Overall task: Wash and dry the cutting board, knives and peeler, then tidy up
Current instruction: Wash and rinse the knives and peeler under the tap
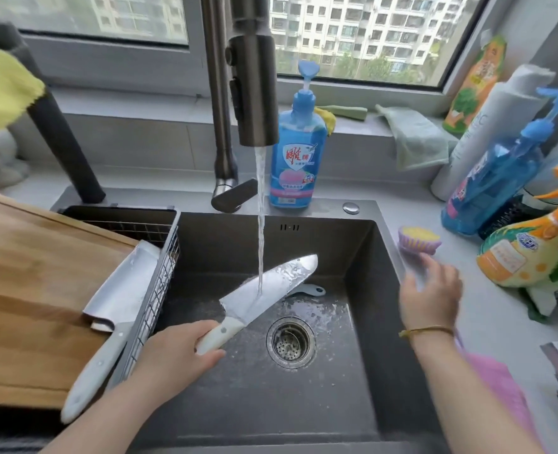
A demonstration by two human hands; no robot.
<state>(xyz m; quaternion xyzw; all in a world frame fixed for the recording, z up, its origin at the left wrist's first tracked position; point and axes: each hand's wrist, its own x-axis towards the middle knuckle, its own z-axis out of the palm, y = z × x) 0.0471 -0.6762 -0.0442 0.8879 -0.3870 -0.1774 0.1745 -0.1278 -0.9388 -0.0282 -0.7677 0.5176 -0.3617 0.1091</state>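
I am rinsing the chef's knife (271, 290). My left hand (173, 352) is clasping its white handle (217, 335), and the blade is reaching up and away from the grip into the water stream (260, 224), over the sink (353, 388). My right hand (431, 296) is lying blurred on the dish brush (418, 239) at the sink's right rim; I cannot tell whether it is gripping it. Beyond the blade the peeler (310, 290) is lying in the sink. Left of my grip the cleaver (123, 286) is resting across the wire basket (163, 290) and cutting board (25, 290). Next, I judge, the brush needs bringing across to the blade and working from the spine, clear of the edge.
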